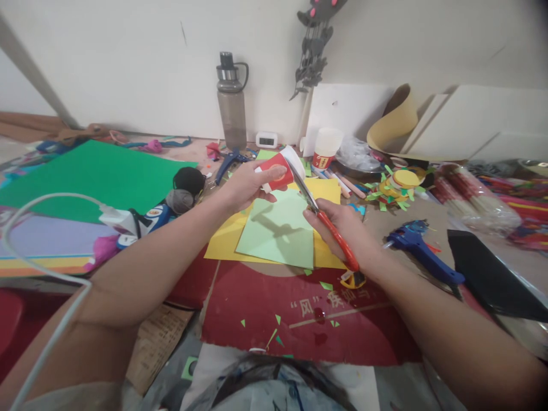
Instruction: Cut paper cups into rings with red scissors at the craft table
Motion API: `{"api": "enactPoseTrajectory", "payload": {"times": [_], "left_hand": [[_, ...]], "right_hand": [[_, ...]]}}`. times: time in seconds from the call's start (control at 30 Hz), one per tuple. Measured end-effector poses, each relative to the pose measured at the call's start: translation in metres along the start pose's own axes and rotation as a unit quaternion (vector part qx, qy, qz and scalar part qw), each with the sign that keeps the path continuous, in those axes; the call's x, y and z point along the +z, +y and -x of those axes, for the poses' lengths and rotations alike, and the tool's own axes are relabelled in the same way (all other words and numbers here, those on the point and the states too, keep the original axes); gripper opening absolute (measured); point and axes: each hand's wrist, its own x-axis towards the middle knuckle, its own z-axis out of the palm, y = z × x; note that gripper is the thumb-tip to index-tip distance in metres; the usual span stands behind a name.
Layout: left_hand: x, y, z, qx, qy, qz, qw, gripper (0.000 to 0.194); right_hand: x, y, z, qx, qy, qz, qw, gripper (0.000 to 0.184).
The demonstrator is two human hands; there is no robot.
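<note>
Cluttered counter (197, 150). Above the pale green sheet (291, 242), the left hand's (248, 184) grip pinches a paper cup (283, 178), apparently steadying it against scissors (319, 211) clasped in the right hand's (349, 227) grip.

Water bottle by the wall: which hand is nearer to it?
Left. The left hand, gripping the paper cup, is in front of the water bottle and slightly right; the right hand, holding scissors, is farther right and closer to the camera.

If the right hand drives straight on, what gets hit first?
Likely the paper cup in the left hand: the right hand's scissors overlap its rim in view, though depth is unclear.
</note>
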Motion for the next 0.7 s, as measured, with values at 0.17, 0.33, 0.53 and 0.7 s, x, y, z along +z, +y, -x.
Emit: {"api": "enactPoseTrajectory", "payload": {"times": [0.17, 0.33, 0.53, 0.7], "left_hand": [[-0.0032, -0.0031, -0.0017, 0.015, 0.001, -0.011, 1.000, 0.049], [-0.0052, -0.0052, -0.0034, 0.021, 0.006, -0.026, 0.999, 0.049], [-0.0018, -0.0042, -0.0008, 0.026, 0.009, -0.047, 0.999, 0.050], [-0.0049, -0.0011, -0.0008, 0.010, -0.003, -0.074, 0.997, 0.053]], "right_hand": [[-0.0014, -0.0014, -0.0001, -0.004, -0.006, 0.003, 1.000, 0.036], [-0.0007, -0.0009, -0.0005, 0.002, -0.010, 0.002, 1.000, 0.032], [0.0004, -0.0010, -0.0005, 0.025, -0.011, -0.016, 1.000, 0.029], [-0.0009, 0.0044, -0.0016, 0.023, -0.025, -0.008, 0.999, 0.033]]}}
